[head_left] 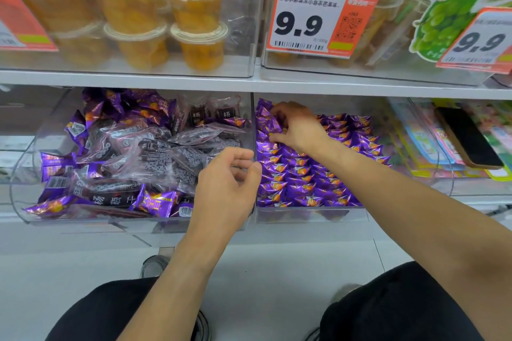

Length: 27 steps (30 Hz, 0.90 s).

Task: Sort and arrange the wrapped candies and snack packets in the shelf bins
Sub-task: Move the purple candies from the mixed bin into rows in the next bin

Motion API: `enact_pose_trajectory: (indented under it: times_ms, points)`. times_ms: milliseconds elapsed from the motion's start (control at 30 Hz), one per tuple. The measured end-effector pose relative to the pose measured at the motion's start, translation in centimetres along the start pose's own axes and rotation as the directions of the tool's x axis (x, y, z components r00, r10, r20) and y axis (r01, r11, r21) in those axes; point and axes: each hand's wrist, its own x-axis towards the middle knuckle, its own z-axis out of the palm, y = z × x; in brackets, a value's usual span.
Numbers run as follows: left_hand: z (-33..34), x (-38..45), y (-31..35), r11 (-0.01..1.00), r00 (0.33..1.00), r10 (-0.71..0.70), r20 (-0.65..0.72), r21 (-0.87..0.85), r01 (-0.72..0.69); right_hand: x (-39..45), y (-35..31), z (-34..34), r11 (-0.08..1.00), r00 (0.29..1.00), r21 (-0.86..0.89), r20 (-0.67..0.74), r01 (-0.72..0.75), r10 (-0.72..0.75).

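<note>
Two clear bins sit side by side on the lower shelf. The left bin (69, 220) holds a loose mix of dark clear-wrapped snack packets (155, 155) and purple wrapped candies (155, 202). The right bin (310, 216) holds purple candies (304, 183) laid in neat rows. My right hand (297, 127) reaches into the back left of the right bin, fingers pressed on the purple candies there. My left hand (227, 174) hovers at the divider between the bins, fingers curled and apart, with nothing visibly in it.
Above, clear bins hold orange fruit jelly cups (194, 14) and green grape-print bags (457, 8), with orange 9.9 price tags (318, 16) hanging in front. To the right, another bin holds colourful packets and a black phone (468, 138). My knees and the white floor are below.
</note>
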Motion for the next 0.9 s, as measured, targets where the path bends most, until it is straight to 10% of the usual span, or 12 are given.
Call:
enact_pose_trajectory:
  times_ms: [333,900]
  points:
    - [0.0,0.0,0.0,1.000,1.000,-0.015,-0.001,0.015,0.015,1.9,0.6,-0.8,0.941,0.950,0.176,0.168,-0.291,0.262]
    - [0.0,0.0,0.1,1.000,1.000,-0.017,0.005,0.004,0.017,1.3,0.7,-0.4,0.995,0.995,-0.023,0.006,-0.101,0.101]
